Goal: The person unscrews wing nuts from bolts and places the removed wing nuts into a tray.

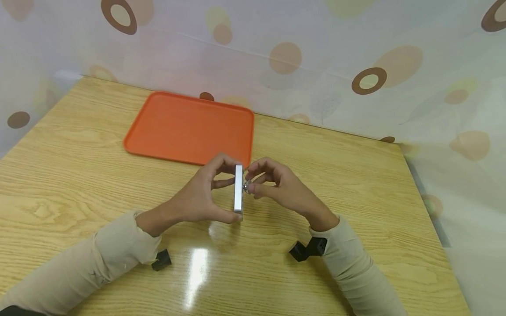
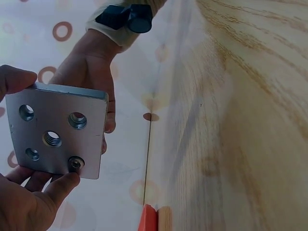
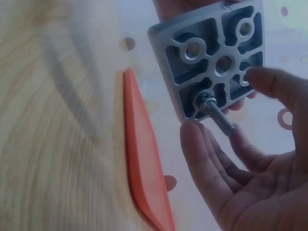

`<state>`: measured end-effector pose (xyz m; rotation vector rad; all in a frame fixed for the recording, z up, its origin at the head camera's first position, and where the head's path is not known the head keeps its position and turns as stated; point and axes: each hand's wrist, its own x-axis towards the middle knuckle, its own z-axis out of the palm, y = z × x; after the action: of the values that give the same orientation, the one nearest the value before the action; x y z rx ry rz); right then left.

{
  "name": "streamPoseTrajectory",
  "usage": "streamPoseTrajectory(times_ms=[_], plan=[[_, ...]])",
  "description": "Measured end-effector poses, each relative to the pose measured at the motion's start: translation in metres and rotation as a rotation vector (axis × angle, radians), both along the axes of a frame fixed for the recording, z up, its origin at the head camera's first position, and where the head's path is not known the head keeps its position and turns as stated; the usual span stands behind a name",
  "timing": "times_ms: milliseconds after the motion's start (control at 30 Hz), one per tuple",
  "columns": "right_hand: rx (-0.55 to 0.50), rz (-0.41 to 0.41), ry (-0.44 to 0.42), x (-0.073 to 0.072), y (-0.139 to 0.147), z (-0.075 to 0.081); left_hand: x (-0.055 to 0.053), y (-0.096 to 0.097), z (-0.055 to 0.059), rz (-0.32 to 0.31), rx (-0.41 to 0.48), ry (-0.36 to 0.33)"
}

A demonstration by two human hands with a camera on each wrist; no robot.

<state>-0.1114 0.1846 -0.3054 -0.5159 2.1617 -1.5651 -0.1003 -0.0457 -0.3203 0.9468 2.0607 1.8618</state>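
Observation:
A square metal plate stands on edge in the air, gripped at its edges by my left hand. Its smooth face shows several holes in the left wrist view, with a socket bolt head in one corner hole, and a left fingertip lies right beside that head. On the plate's ribbed side, the threaded bolt shank sticks out with a nut close to the plate. My right hand surrounds this shank with spread, bent fingers. Its thumb reaches the ribbed face, apart from the shank.
An orange-red tray lies on the wooden table beyond the hands. A patterned sheet covers the wall behind the table. Black wrist cameras are strapped at both light sleeves.

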Motion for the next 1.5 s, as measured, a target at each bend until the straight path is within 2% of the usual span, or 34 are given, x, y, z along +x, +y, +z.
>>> streamPoseTrajectory(times_ms=[67, 167, 267, 367, 933, 1200, 1500], plan=[[0.010, -0.035, -0.054, -0.0010, 0.0010, 0.0005, -0.0001, 0.0000, -0.0008, 0.003, -0.003, 0.002], [0.023, -0.075, -0.182, -0.0031, 0.0019, -0.0008, 0.0003, 0.0004, -0.0013, 0.006, -0.006, 0.001], [0.032, -0.064, -0.287, -0.0049, 0.0027, -0.0034, 0.0007, 0.0011, -0.0011, 0.007, -0.010, -0.006], [0.023, -0.034, -0.333, -0.0057, 0.0029, -0.0052, 0.0008, 0.0016, -0.0017, 0.003, -0.013, -0.006], [-0.028, 0.025, -0.296, -0.0034, 0.0008, -0.0033, 0.0012, 0.0033, -0.0029, -0.021, -0.017, 0.002], [0.068, 0.046, -0.271, -0.0019, 0.0017, 0.0019, 0.0019, 0.0035, -0.0028, -0.021, -0.026, -0.015], [0.055, 0.078, -0.222, -0.0028, 0.0033, 0.0006, 0.0012, 0.0028, -0.0021, -0.019, -0.029, 0.003]])
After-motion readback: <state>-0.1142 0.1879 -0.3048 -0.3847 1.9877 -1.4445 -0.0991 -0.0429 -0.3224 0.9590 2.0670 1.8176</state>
